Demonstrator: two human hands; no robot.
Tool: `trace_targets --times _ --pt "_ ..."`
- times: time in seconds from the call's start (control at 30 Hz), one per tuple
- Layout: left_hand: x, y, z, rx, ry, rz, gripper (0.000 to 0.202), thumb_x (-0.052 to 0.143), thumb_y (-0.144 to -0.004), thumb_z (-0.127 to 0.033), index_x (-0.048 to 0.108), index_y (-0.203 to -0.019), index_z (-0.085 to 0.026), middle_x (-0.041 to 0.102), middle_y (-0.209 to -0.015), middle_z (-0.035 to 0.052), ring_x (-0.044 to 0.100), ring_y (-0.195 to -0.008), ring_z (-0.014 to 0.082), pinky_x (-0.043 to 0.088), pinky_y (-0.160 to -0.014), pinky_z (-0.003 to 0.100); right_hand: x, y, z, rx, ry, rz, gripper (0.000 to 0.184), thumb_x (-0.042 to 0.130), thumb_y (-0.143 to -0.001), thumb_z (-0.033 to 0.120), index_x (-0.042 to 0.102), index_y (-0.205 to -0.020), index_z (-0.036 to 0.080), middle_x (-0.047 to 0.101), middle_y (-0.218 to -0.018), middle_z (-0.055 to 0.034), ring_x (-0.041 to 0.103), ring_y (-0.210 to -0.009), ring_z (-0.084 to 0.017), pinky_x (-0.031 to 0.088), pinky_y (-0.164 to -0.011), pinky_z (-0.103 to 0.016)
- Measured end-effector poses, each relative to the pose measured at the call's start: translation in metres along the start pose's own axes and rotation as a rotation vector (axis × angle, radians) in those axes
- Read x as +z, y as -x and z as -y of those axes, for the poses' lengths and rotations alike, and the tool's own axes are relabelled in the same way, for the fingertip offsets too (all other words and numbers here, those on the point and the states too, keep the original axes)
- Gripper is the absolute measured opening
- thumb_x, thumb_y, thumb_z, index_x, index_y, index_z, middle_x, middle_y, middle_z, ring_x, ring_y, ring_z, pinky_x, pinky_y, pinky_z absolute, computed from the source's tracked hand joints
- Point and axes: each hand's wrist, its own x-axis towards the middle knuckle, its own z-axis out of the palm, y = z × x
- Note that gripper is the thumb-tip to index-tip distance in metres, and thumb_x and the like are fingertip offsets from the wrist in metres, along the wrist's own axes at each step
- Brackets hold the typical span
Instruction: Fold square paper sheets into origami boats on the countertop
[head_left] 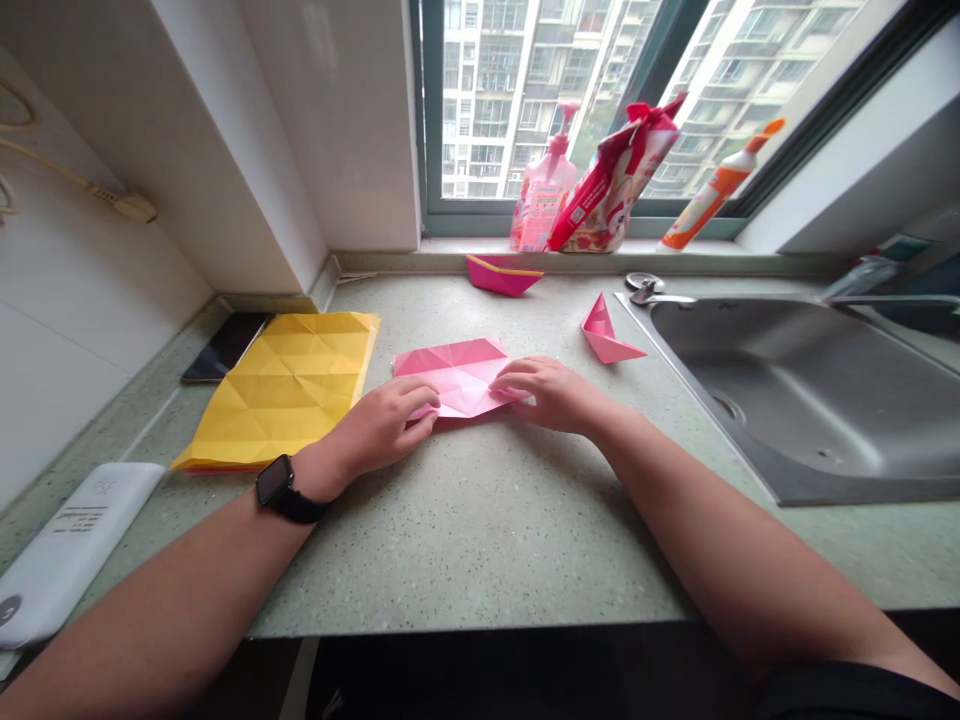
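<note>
Two bare hands work at the near edge of the counter, with a sheet of pink origami paper lying flat between them. The left hand is curled over the sheet's left end, its fingers lying on the paper, while the right hand reaches in from the other side, its fingertips on the right end. Neither hand is spread wide, but I can't tell from here whether either is actually pinching the paper or only pressing on it. Working with both hands against the hard surface looks like the right approach: even pressure from each side should hold the layers square and stop the sheet creeping. Just left of the left hand lies a creased yellow paper sheet, partly on top of a dark phone, and a white power bank sits nearer the left forearm, which wears a black watch. The counter is speckled green stone. Straight ahead of the hands sits a magenta paper boat, and ahead and to the right is a pink folded paper shape. Beyond the right hand is a steel sink. Farther ahead, a pink pump bottle, a red-and-white pouch and an orange-and-white tube line the sill of a window overlooking tower blocks.
</note>
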Motion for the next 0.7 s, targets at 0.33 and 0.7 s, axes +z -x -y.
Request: trace_targets --times 0.33,0.7 --pt "-0.010 0.004 0.012 -0.002 -0.079 -0.109 0.046 0.077 -0.101 -0.033 0.065 -0.144 -0.022 0.077 -0.139 0.0141 0.073 -0.128 0.0333 0.059 -0.111 0.052 -0.014 0.002 -0.003 0.090 -0.152 -0.224 0.024 0.061 -0.104 0.028 0.085 -0.108 0.029 0.085 -0.111 -0.0066 0.079 -0.099 -0.026 0.062 -0.092 -0.044" --pt "-0.020 -0.001 -0.011 -0.306 0.305 -0.441 0.026 0.064 -0.109 -0.047 0.069 -0.112 -0.022 0.078 -0.101 0.0053 0.075 -0.093 0.0219 0.062 -0.086 0.035 -0.035 0.001 0.011 0.352 -0.884 -0.453 0.039 0.088 -0.085 0.063 0.083 -0.098 0.026 0.083 -0.099 -0.0058 0.077 -0.093 -0.026 0.066 -0.086 -0.042"
